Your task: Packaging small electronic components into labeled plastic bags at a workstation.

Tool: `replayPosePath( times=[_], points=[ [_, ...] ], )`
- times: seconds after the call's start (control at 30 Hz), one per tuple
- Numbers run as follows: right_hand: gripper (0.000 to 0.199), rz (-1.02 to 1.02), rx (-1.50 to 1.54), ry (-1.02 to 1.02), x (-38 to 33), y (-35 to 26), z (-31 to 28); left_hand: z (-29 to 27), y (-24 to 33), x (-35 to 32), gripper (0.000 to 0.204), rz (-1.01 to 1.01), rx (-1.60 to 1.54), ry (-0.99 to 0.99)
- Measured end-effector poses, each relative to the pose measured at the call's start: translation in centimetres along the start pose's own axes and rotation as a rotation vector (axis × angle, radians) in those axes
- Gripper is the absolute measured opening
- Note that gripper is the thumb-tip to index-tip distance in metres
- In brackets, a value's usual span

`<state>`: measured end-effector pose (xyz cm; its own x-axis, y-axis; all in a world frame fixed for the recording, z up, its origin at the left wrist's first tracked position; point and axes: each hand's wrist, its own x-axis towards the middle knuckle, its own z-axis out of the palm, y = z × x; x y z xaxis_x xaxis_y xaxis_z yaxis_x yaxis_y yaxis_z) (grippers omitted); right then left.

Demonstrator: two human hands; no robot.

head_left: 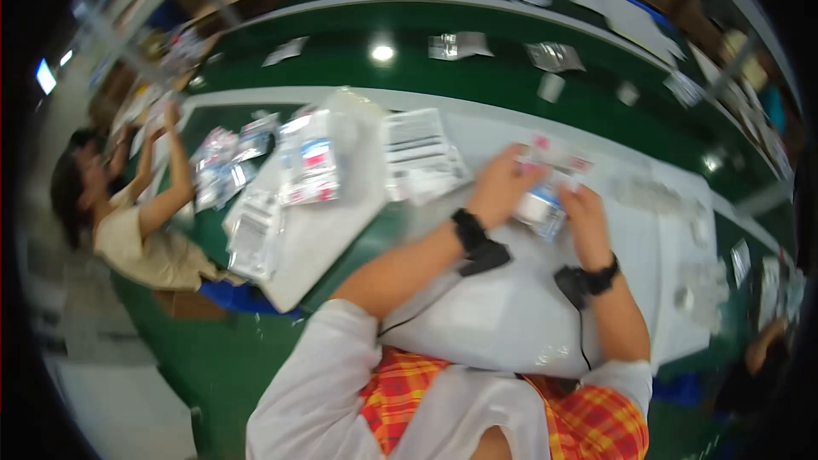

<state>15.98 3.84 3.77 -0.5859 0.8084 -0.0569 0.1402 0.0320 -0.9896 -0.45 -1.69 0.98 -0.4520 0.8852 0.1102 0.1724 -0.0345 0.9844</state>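
While both forearms reach forward over the white worktop [511, 324], the left hand [498, 187] and right hand [588, 217] meet on a small clear packet [543, 209] with blue and white contents, lying just beyond the wrists. Left hand: fingers curled over the packet's near-left edge, clamped on it. Right hand: fingers bent against the packet's right side, touching it; motion blur makes it impossible to tell how firm the grip is. A white card with a pink mark [558, 156] sits just behind the packet, touching the left fingertips. Each wrist carries a black band with a cable. To the left, a white tray [319, 230] holds more clear packets [307, 166]; printed sheets [422, 156] lie between the tray and the hands. Far left, another person [136, 221] raises both arms over a pile of packets.
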Motion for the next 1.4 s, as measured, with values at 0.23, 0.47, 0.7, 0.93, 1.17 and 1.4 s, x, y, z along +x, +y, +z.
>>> replayPosePath(
  times=[0.23,0.47,0.7,0.93,1.17,1.4],
  points=[
    [0.019,0.001,0.061,0.247,2.8,0.1,-2.7,2.4,-0.4,3.2,0.031,0.057,-0.329,0.021],
    [0.021,-0.163,-0.239,0.081,5.3,3.6,-7.2,0.3,0.0,4.4,0.022,0.174,0.005,-0.173],
    [0.028,-0.696,-1.173,-0.222,-2.8,-0.8,-2.9,-2.0,-4.4,-2.5,0.017,0.792,0.740,-0.203],
    [0.015,-0.405,-0.958,-0.241,-2.6,-1.0,1.5,-0.5,-1.2,-2.3,0.030,0.429,0.785,-0.393],
    [0.009,-0.360,-0.767,-0.294,-2.4,0.0,0.5,-0.3,-1.4,-1.9,0.031,0.459,0.732,-0.375],
    [0.003,-0.362,-0.580,0.088,-13.7,-0.6,-12.7,-2.2,-1.4,-3.0,0.031,0.428,0.687,-0.416]
  ],
)
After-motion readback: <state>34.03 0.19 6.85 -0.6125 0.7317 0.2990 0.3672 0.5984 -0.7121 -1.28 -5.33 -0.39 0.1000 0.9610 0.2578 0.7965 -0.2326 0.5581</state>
